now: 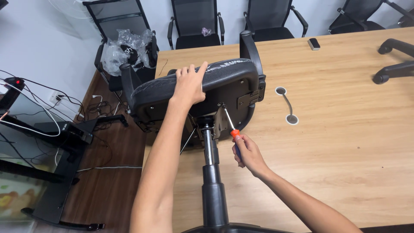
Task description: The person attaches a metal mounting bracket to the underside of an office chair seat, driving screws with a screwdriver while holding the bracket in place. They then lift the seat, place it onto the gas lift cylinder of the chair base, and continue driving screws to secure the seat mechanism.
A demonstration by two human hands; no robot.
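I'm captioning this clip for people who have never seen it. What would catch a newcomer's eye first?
First, the black office chair seat tipped on its side on the light wooden table, its gas column running toward the camera. The left hand grips the seat's edge, while the right hand holds an orange-handled screwdriver with its tip at the metal plate under the seat.
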